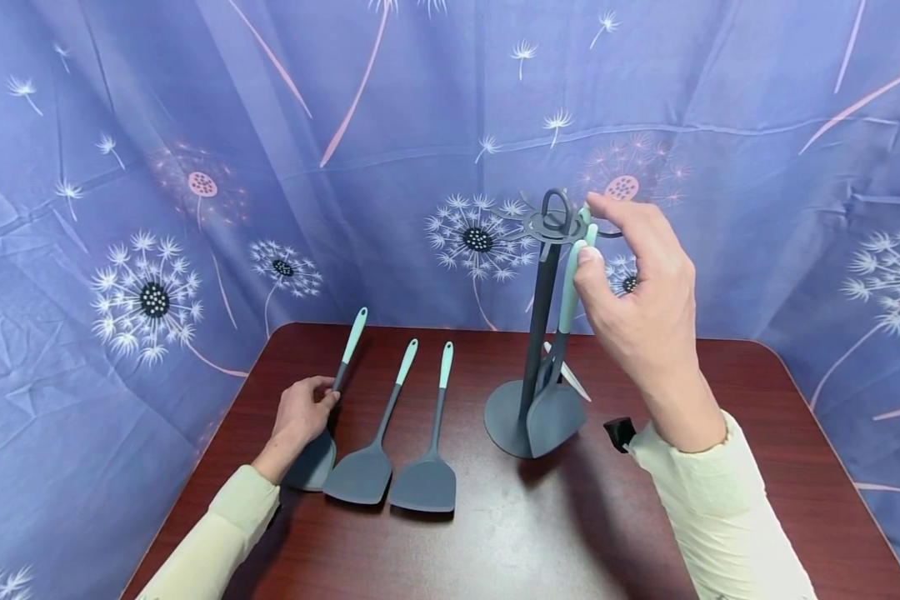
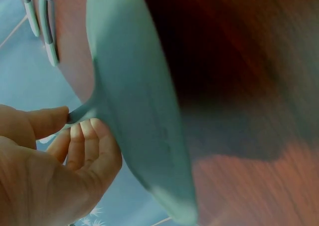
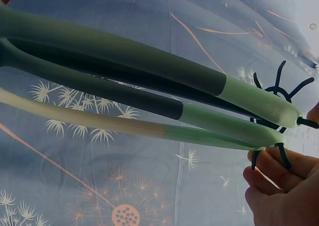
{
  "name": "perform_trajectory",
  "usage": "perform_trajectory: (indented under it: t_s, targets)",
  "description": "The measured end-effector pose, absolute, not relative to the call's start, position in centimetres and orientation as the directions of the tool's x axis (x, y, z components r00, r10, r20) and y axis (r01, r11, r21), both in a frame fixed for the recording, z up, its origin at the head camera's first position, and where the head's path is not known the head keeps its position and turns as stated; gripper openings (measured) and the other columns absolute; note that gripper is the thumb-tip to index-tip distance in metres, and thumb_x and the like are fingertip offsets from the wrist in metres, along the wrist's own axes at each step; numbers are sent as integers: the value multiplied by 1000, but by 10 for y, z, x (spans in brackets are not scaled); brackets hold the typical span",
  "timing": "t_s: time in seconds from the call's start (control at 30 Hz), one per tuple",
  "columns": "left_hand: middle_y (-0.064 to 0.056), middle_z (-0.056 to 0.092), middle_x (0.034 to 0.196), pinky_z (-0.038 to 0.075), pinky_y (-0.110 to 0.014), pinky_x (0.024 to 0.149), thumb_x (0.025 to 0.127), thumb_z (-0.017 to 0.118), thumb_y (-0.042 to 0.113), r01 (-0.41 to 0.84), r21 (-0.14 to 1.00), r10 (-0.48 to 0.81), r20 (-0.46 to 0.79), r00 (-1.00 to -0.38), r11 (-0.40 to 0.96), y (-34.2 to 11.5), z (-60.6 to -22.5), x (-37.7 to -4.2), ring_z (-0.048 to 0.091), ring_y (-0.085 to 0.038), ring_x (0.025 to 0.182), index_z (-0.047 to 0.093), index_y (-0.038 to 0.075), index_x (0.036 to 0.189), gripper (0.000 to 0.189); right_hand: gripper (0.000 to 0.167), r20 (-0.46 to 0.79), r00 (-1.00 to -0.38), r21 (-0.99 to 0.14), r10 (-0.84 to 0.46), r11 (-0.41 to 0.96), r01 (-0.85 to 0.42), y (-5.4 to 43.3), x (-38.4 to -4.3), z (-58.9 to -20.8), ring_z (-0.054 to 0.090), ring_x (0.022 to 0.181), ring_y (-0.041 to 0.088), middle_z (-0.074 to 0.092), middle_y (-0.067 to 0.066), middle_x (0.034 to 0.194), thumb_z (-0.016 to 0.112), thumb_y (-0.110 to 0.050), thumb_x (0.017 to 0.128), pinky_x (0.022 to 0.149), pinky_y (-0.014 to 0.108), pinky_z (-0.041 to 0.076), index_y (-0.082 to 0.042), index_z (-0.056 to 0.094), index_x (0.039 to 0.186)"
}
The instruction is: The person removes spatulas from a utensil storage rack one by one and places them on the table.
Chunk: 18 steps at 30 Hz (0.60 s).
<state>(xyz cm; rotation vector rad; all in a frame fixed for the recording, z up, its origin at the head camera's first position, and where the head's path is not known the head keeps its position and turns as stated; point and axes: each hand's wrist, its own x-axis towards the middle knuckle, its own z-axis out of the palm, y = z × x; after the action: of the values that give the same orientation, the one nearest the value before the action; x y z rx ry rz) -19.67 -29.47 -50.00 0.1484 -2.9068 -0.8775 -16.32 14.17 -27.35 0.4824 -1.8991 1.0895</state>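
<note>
My left hand (image 1: 303, 414) pinches the dark shaft of the leftmost spatula (image 1: 311, 462), a grey turner with a mint handle; in the left wrist view its broad blade (image 2: 134, 96) stands tilted above the table. Two similar spatulas, a middle one (image 1: 362, 475) and a right one (image 1: 424, 483), lie beside it. My right hand (image 1: 645, 292) is at the top of a dark utensil stand (image 1: 543, 325), thumb and fingers pinching the handle end of a hanging spatula (image 1: 557, 419). In the right wrist view, another dark-shafted utensil (image 3: 99, 89) and a pale-shafted one (image 3: 84, 118) hang close by.
The stand's round base (image 1: 504, 421) rests on the reddish-brown table (image 1: 510, 533). Thin hooks (image 3: 281, 76) spread from its top. A blue dandelion-print curtain (image 1: 390, 233) hangs behind the table. A small black object (image 1: 619, 433) is at my right cuff.
</note>
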Motion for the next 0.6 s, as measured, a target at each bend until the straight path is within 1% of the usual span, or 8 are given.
perform_trajectory:
  t_s: [0.13, 0.23, 0.43, 0.6]
  targets:
    - [-12, 75, 106, 51, -38, 77, 102, 70, 14, -75, 549, -120, 47, -992, 832, -295, -502, -196, 66, -27, 92, 72, 1, 131, 32, 48, 831, -549, -501, 85, 544, -673, 141, -163, -274, 64, 120, 18, 73, 4, 127, 60, -23, 91, 103, 25, 45, -15, 73, 136]
    - [-13, 76, 108, 51, -37, 74, 103, 69, 15, -87, 547, -118, 23, -993, 833, -295, -503, -195, 67, -26, 91, 72, 0, 131, 32, 48, 830, -551, -503, 86, 544, -672, 141, -163, -274, 64, 120, 18, 73, 3, 127, 60, -23, 91, 103, 25, 45, -15, 73, 136]
    - [-10, 76, 102, 52, -38, 74, 102, 70, 13, -103, 545, -129, 8, -992, 832, -294, -504, -193, 69, -25, 90, 72, -2, 127, 29, 47, 829, -552, -504, 86, 542, -673, 141, -163, -274, 64, 121, 18, 73, 3, 127, 60, -23, 91, 103, 25, 45, -15, 74, 136]
    - [-9, 76, 101, 54, -37, 74, 102, 70, 12, -115, 545, -138, 0, -990, 831, -294, -505, -193, 70, -24, 90, 72, -2, 127, 29, 47, 830, -552, -504, 87, 541, -673, 141, -163, -274, 64, 120, 18, 73, 4, 127, 60, -23, 91, 102, 26, 45, -15, 74, 136]
